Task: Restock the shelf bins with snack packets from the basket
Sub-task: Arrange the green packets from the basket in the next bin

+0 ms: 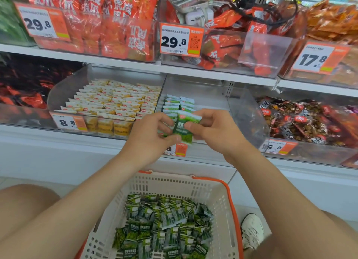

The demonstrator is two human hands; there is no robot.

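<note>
Price tags along the shelves.
Top row: left tag [38, 23] reads 29.8, middle tag [174, 42] reads 29.8 beside a QR code, right tag [313, 59] reads 17.8. Below, the bin tag [66, 122] on the yellow-packet bin [64, 92] reads 8.8; the lower right tag [277, 147] ends in 6.8.

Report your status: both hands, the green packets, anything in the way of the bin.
Left hand and right hand both pinching one green packet before clear bin. Two short rows inside. Basket below holds many more. Nothing blocks the bin.
</note>
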